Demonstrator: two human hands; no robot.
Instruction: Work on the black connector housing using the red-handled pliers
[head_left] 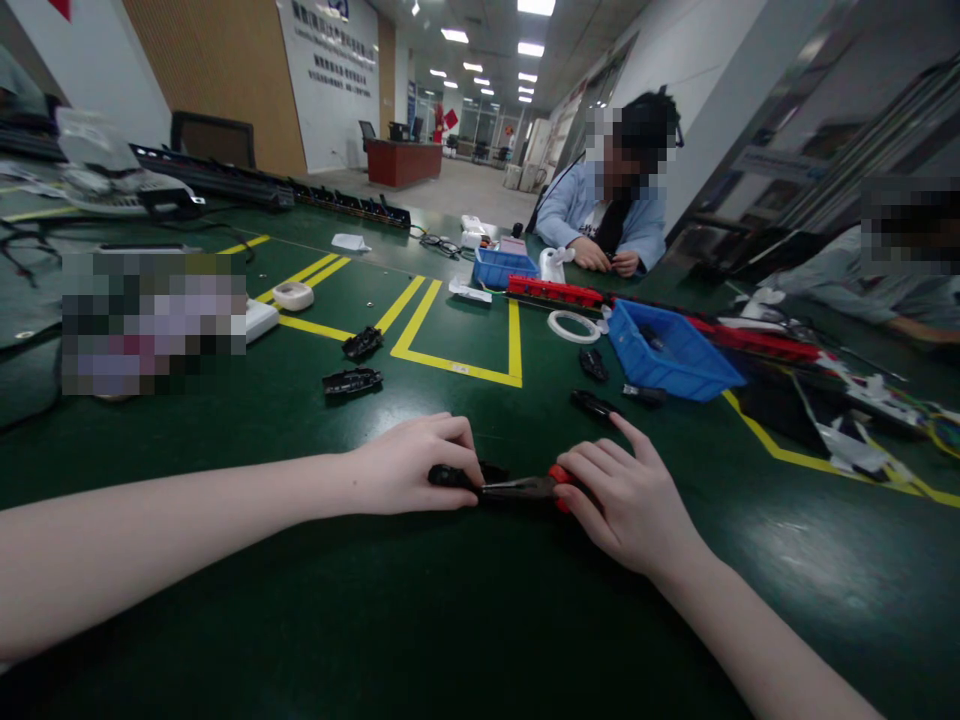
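My left hand (427, 465) is closed around a small black plastic part (448, 477) low over the green table. My right hand (622, 490) grips the red handles of a pair of pliers (529, 487). The pliers' jaws point left and meet the black part at my left fingertips; what they pinch is too small to make out. Just beyond my right index finger lies a black plastic piece (594, 404). Two open black shell pieces, one nearer (352, 382) and one farther (363, 343), rest beyond my left hand.
A blue bin (671, 350) stands at the right, with a white ring (573, 326) and a black part (592, 364) beside it. Farther off are a smaller blue bin (504, 267) and red strips (555, 291). A co-worker (607, 215) sits across the table.
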